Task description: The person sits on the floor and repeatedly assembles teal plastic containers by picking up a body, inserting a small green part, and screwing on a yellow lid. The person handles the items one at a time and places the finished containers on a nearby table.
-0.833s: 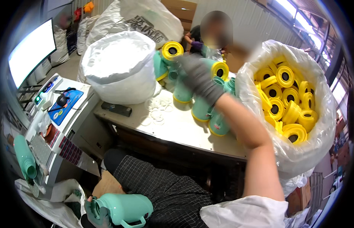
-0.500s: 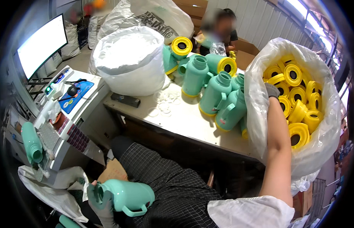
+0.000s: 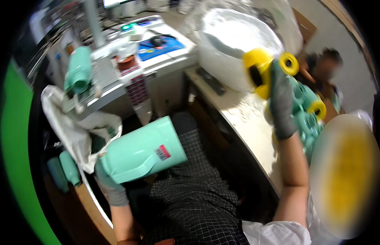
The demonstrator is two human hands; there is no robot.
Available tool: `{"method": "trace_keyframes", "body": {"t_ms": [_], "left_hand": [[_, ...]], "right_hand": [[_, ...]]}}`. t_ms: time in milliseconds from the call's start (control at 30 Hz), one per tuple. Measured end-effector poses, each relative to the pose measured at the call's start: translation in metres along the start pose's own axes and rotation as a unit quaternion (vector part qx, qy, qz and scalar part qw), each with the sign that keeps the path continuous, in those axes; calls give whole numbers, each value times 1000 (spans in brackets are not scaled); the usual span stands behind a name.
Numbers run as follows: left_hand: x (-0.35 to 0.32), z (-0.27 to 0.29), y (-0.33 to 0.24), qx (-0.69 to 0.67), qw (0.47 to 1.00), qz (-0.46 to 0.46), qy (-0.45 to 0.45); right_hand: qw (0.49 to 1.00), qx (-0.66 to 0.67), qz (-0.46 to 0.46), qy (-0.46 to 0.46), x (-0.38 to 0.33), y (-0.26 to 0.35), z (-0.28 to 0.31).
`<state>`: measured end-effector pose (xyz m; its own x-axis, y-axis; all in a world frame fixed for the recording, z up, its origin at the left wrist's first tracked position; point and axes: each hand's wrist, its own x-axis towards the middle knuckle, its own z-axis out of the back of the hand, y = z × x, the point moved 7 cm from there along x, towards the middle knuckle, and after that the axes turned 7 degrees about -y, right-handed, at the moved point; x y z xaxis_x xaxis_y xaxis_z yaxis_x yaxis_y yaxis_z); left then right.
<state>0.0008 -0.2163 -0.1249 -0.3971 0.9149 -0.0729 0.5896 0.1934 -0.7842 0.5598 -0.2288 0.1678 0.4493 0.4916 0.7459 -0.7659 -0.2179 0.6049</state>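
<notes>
In my gloved left hand is a teal thermos jug body, gripped round its narrower neck end. It lies tilted above my lap, its wide end toward the right and its handle on the near side. A small red-and-white label sits near the wide end. My gloved right hand is raised over the table with its fingers closed on a yellow ring-shaped base, blurred by motion. Behind that hand stand several teal jugs, partly hidden, and another yellow base.
White rings lie on the table beside a dark bar. A large white sack stands behind. At the right is a blurred bag of yellow parts. Another teal jug rests on the left bench. A person sits beyond.
My right hand has come out of the bag with a yellow base and moved over the table. My left hand has raised the jug, its wide end swinging up. The view has turned left.
</notes>
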Motion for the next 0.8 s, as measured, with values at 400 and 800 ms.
{"method": "trace_keyframes", "body": {"t_ms": [400, 800], "left_hand": [[-71, -4, 33, 154, 986, -32, -44], [-86, -79, -53, 264, 921, -282, -43]], "right_hand": [[889, 325, 160, 280, -192, 84, -130], [859, 356, -309, 202, -212, 19, -118]]}}
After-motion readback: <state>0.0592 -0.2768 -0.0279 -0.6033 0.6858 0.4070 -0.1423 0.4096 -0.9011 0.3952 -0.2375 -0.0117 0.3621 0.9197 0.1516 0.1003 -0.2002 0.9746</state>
